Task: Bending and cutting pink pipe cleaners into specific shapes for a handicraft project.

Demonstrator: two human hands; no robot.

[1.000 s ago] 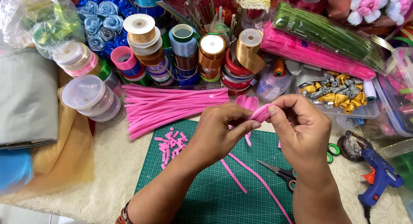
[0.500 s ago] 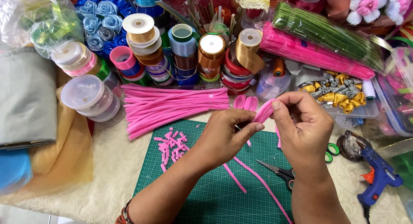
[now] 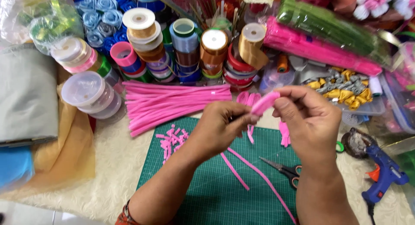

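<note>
Left: clear tubs (image 3: 88, 93) and a pink pipe-cleaner bundle (image 3: 173, 105) lie w/in reach by the green mat (image 3: 207, 190). Left hand (image 3: 222, 125) pinches narrow, right hand (image 3: 309, 117) pinches the bent pink loop (image 3: 264, 102) – held up over the mat, prob. for shaping. Cut bits (image 3: 172, 140), scissors (image 3: 283, 168), blue glue gun (image 3: 384, 173) lie near – nothing blocks.
</note>
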